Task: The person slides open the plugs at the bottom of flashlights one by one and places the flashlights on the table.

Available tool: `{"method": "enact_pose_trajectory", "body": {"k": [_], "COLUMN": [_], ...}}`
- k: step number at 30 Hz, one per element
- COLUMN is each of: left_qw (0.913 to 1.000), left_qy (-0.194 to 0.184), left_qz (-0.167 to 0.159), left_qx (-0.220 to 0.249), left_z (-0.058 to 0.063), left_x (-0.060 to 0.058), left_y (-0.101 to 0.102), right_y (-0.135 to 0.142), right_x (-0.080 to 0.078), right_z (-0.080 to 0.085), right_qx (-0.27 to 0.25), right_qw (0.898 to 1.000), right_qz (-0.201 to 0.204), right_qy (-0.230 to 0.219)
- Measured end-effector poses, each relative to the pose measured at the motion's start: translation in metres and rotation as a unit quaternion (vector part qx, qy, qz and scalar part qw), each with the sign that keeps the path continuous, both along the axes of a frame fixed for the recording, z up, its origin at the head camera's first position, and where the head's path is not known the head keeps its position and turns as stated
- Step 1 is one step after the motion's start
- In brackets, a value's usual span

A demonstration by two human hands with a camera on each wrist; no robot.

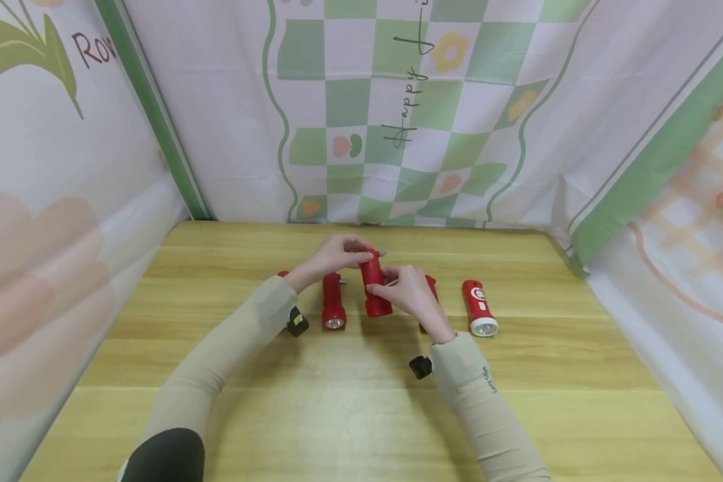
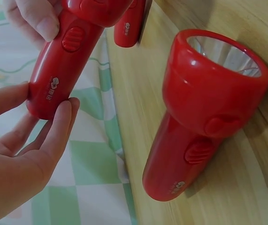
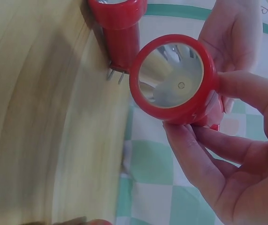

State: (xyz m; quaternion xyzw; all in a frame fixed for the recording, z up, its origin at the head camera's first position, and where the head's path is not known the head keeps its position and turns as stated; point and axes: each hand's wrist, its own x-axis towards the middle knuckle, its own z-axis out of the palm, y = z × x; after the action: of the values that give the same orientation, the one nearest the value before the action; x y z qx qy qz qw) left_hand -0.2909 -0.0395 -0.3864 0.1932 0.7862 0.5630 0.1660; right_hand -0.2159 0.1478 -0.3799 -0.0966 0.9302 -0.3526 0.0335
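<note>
Both hands hold one red flashlight (image 1: 371, 273) up over the table. My left hand (image 1: 337, 257) pinches its tail end between thumb and fingers, beside small metal prongs. My right hand (image 1: 408, 289) grips it closer to the head, thumb on the near side. In the left wrist view the flashlight's ribbed switch (image 2: 72, 39) and a white logo face the camera. The right wrist view looks into its round clear lens (image 3: 171, 77). Left of it, a second red flashlight (image 1: 333, 298) lies on the table, lens toward me, prongs at its far end.
A red flashlight with a white head (image 1: 478, 306) lies at the right. Another red one (image 1: 432, 286) is partly hidden behind my right hand; a red bit (image 1: 283, 273) shows past my left wrist. A checkered curtain (image 1: 391, 161) hangs behind the wooden table (image 1: 337, 408).
</note>
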Motion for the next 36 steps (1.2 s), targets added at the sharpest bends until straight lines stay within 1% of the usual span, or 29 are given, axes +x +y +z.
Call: {"method": "enact_pose_trajectory", "body": {"k": [7, 15, 20, 29, 32, 36], "left_qw": [0.9999, 0.9997, 0.9993, 0.9978, 0.9971, 0.9961], "left_qy": [-0.005, -0.013, -0.013, -0.006, -0.007, -0.015], "left_qz": [-0.004, -0.017, -0.027, -0.048, -0.052, -0.047], "left_qx": [-0.011, -0.008, -0.023, -0.046, -0.055, -0.073], "left_z": [-0.002, -0.012, -0.014, -0.014, -0.015, -0.016], "left_x": [-0.005, -0.011, -0.013, -0.014, -0.013, -0.012], "left_y": [0.004, 0.010, 0.012, 0.018, 0.019, 0.021], "right_y": [-0.001, 0.001, 0.003, 0.004, 0.004, 0.004], "right_x": [-0.004, -0.008, -0.010, -0.011, -0.011, -0.011], "right_z": [-0.004, -0.008, -0.011, -0.012, -0.013, -0.014], "right_qx": [0.009, 0.030, 0.037, 0.033, 0.022, 0.010], "right_qw": [1.000, 0.998, 0.997, 0.996, 0.994, 0.992], "right_qz": [-0.017, -0.030, -0.034, -0.043, -0.047, -0.048], "right_qy": [-0.023, -0.045, -0.057, -0.078, -0.097, -0.119]}}
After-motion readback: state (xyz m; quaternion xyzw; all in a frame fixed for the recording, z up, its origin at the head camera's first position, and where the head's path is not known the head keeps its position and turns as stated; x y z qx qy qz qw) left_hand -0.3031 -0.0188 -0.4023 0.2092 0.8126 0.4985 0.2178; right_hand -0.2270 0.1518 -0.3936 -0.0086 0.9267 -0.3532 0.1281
